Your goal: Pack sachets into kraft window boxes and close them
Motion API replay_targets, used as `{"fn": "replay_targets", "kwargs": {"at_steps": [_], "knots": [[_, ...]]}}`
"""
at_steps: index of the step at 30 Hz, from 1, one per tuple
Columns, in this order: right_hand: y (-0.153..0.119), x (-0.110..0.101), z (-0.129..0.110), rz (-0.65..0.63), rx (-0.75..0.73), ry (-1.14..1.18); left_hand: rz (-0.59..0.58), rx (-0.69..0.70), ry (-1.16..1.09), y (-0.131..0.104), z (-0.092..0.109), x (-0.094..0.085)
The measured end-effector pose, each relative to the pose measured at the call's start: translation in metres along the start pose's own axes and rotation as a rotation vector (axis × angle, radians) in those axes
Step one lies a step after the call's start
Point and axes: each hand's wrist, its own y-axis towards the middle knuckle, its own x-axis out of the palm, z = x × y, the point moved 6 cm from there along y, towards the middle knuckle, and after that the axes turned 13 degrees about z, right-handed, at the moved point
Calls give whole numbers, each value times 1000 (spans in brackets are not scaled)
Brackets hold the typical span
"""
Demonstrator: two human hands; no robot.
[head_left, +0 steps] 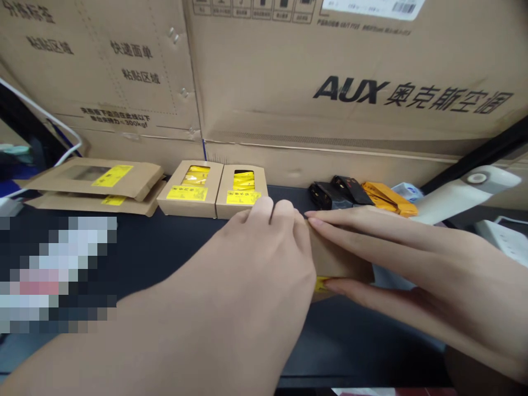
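Observation:
A brown cardboard box (340,253) with a yellow label low on its near side lies between my hands. My left hand (268,258) is curled over the box's left end, its fingertips hidden behind the knuckles. From the right, my right hand (396,258) grips the same box, fingers along the top and thumb at the yellow label. Just behind my left hand stand two windowed brown boxes side by side, the left one (169,204) and the right one (220,209), with yellow packets inside and yellow labels.
Flat brown boxes (144,176) are stacked at the left. Black packets (330,193), orange packets (390,199) and a white handled object (466,192) stand at the right. A large carton (268,82) walls off the back of the dark table (181,247).

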Motion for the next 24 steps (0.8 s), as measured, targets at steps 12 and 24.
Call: {"fn": "replay_targets", "kwargs": {"at_steps": [12, 24], "knots": [[8, -2, 11, -5, 88, 105, 9, -24, 22, 2, 1, 8], [13, 6, 18, -71, 60, 117, -73, -86, -71, 16, 2, 10]]}}
